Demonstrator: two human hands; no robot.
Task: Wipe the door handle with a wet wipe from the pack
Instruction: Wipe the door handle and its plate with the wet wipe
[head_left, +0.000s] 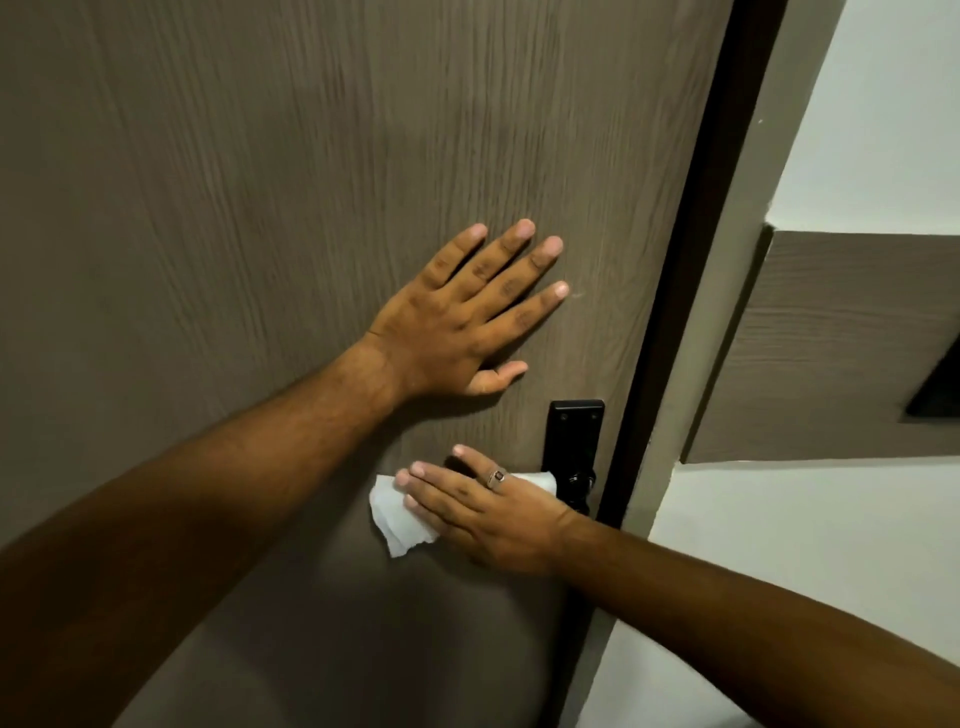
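The black door handle plate (574, 431) sits near the right edge of the brown wood-grain door (260, 208). The lever itself is mostly hidden under my right hand (483, 509), which presses a white wet wipe (400, 514) over it; the wipe's loose end hangs out to the left of my fingers, and a little shows by the plate. A ring is on that hand. My left hand (467, 322) lies flat on the door above the handle, fingers spread, holding nothing. The wipe pack is not in view.
The dark door edge and frame (691, 312) run down just right of the handle. Beyond it are a white wall (857, 130) and a brown wood-grain panel (831, 353) with a dark recess at its right.
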